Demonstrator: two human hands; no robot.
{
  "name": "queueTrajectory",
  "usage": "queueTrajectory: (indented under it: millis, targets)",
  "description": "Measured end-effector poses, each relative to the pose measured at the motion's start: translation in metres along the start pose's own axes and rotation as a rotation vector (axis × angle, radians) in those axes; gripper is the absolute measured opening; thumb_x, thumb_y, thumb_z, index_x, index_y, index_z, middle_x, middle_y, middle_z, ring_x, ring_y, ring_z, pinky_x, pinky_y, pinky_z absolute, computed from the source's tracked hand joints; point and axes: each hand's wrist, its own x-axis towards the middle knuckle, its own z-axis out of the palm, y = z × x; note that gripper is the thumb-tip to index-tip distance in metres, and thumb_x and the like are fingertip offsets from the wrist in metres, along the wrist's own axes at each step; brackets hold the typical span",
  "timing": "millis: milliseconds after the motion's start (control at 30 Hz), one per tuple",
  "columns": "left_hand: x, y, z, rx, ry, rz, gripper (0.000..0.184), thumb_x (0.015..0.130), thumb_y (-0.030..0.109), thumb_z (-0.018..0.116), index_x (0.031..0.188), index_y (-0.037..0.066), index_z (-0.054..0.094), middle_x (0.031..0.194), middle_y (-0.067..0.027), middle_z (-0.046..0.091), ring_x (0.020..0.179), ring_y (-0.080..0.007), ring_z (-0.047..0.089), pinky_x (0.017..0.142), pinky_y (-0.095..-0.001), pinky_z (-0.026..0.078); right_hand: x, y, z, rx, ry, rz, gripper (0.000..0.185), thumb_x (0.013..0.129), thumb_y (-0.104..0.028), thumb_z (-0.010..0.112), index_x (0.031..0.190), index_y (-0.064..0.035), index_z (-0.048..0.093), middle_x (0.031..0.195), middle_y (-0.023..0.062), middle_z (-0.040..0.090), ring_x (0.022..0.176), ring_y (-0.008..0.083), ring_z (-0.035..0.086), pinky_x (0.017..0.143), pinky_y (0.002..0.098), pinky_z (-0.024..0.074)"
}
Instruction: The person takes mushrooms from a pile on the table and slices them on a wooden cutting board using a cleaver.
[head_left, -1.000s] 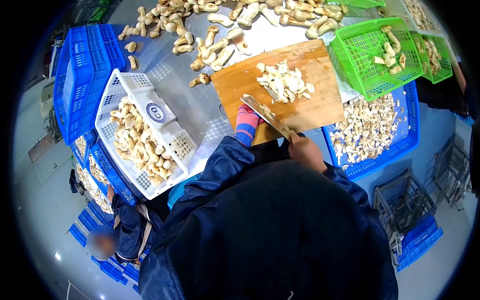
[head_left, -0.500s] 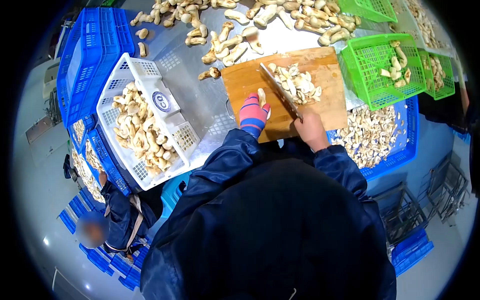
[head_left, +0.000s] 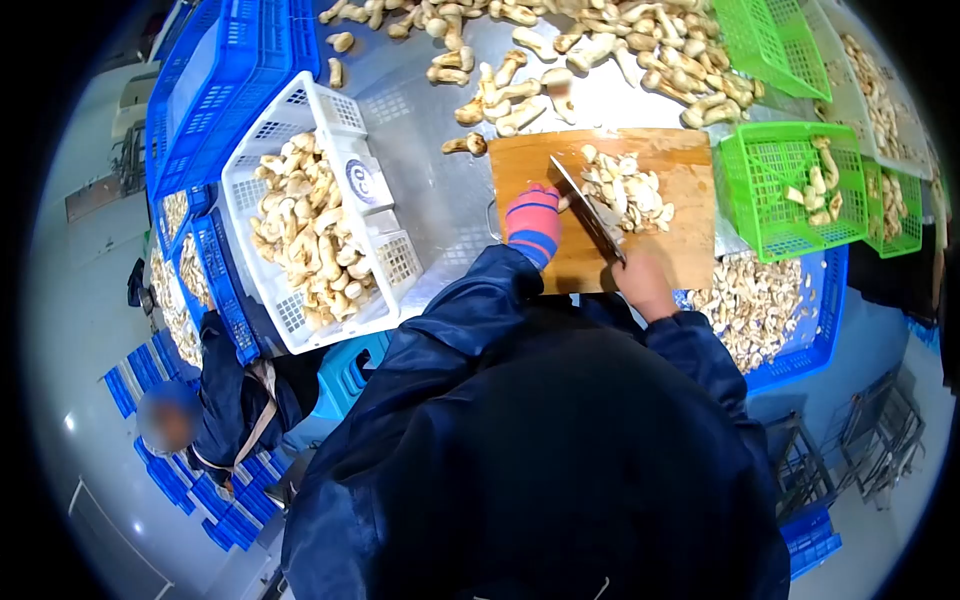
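My left hand (head_left: 533, 222), in a pink and blue striped glove, is closed at the left of a wooden cutting board (head_left: 685, 240). Its curled fingers are around a pale mushroom, mostly hidden by the hand, close beside the blade. A knife (head_left: 588, 211) lies slantwise over the board, its handle gripped in my bare right hand (head_left: 645, 284). On the blade's right side is a pile of sliced mushrooms (head_left: 632, 192).
Whole mushrooms (head_left: 510, 90) lie loose on the metal table (head_left: 432, 205). At left, a white crate (head_left: 398, 258) holds more, beside stacked blue crates (head_left: 235, 90). At right are a green basket (head_left: 745, 190) and a blue crate of slices (head_left: 832, 310). A person (head_left: 235, 400) works at lower left.
The view has shifted, so the table and board appear farther right and lower. My left hand is closer to the knife blade, and the mushroom under it shows less. My right hand keeps the knife.
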Motion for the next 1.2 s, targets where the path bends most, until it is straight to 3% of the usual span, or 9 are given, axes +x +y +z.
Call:
queueTrajectory:
  millis: [100,200,300,533,633,700,900,1000,1200]
  targets:
    - [-0.001,-0.023,-0.004,-0.270,-0.051,0.020,0.031,0.064,0.014,0.064,0.093,0.007,0.058,0.087,-0.0155,0.060,0.081,-0.0315,0.058,0.073,-0.0393,0.047,0.015,-0.011,0.002,0.012,0.054,-0.021,0.021,0.075,-0.013,0.050,0.082,0.0040,0.062,0.070,0.0282,0.057,0.069,0.0422,0.057,0.068,0.0475,0.0461]
    - [0.013,-0.098,0.004,-1.208,-0.269,-0.364,0.014,0.068,0.011,0.059,0.081,0.004,0.058,0.075,-0.0098,0.061,0.068,-0.0217,0.059,0.063,-0.0314,0.048,0.010,-0.007,0.004,-0.012,0.073,-0.027,0.022,0.075,-0.013,0.051,0.084,0.0038,0.062,0.071,0.0276,0.057,0.071,0.0416,0.058,0.068,0.0471,0.0465]
    - [0.032,-0.139,-0.006,-1.458,0.105,-0.486,0.027,0.068,-0.003,0.056,0.094,0.005,0.055,0.070,-0.0062,0.056,0.061,-0.0186,0.056,0.058,-0.0339,0.049,0.005,-0.002,0.010,-0.016,0.079,0.004,0.023,0.075,-0.013,0.051,0.087,0.0032,0.062,0.071,0.0271,0.058,0.071,0.0417,0.058,0.069,0.0473,0.0467]
    - [0.085,-0.113,-0.031,0.015,0.135,-0.331,0.045,0.069,0.019,0.073,0.107,0.007,0.053,0.093,-0.0092,0.064,0.083,-0.0168,0.060,0.075,-0.0281,0.047,0.001,-0.008,0.011,-0.077,0.123,-0.033,0.022,0.075,-0.014,0.051,0.087,0.0021,0.062,0.072,0.0261,0.059,0.070,0.0417,0.058,0.069,0.0478,0.0468]
    - [0.076,-0.130,-0.035,-0.557,0.057,-0.405,0.048,0.069,0.027,0.071,0.108,0.006,0.052,0.092,-0.0128,0.063,0.082,-0.0244,0.061,0.072,-0.0338,0.048,0.000,-0.006,0.012,-0.055,0.156,-0.061,0.023,0.075,-0.014,0.051,0.088,0.0022,0.062,0.072,0.0259,0.059,0.070,0.0417,0.058,0.070,0.0476,0.0468]
    - [0.055,-0.125,-0.039,-1.408,0.113,-0.530,0.031,0.078,0.022,0.063,0.104,0.008,0.054,0.092,-0.0090,0.060,0.069,-0.0173,0.056,0.058,-0.0293,0.048,0.001,-0.007,0.012,-0.019,0.127,-0.027,0.024,0.075,-0.014,0.052,0.088,0.0024,0.062,0.073,0.0258,0.059,0.070,0.0417,0.058,0.070,0.0474,0.0468]
    - [-0.028,-0.069,0.003,-2.858,-0.527,-0.656,0.032,0.083,0.024,0.052,0.106,0.002,0.052,0.101,-0.0117,0.059,0.059,-0.0096,0.047,0.049,-0.0220,0.037,0.000,-0.011,0.013,0.090,0.019,0.045,0.023,0.073,-0.014,0.052,0.083,0.0039,0.062,0.072,0.0267,0.058,0.070,0.0416,0.058,0.070,0.0469,0.0460]
    - [-0.044,-0.042,0.032,-2.723,-0.258,-0.787,0.031,0.081,0.017,0.057,0.109,0.006,0.051,0.100,-0.0143,0.061,0.066,-0.0149,0.055,0.051,-0.0250,0.043,-0.010,-0.020,0.013,0.156,0.021,0.057,0.021,0.072,-0.014,0.052,0.079,0.0039,0.061,0.071,0.0270,0.058,0.071,0.0420,0.057,0.069,0.0463,0.0454]
    - [-0.062,-0.038,0.053,-1.296,0.062,-0.615,0.036,0.075,0.003,0.063,0.108,0.006,0.050,0.085,-0.0101,0.061,0.063,-0.0187,0.058,0.053,-0.0290,0.047,-0.011,-0.030,0.013,0.133,0.013,0.074,0.020,0.071,-0.012,0.054,0.080,0.0040,0.062,0.071,0.0268,0.058,0.071,0.0413,0.057,0.070,0.0454,0.0460]
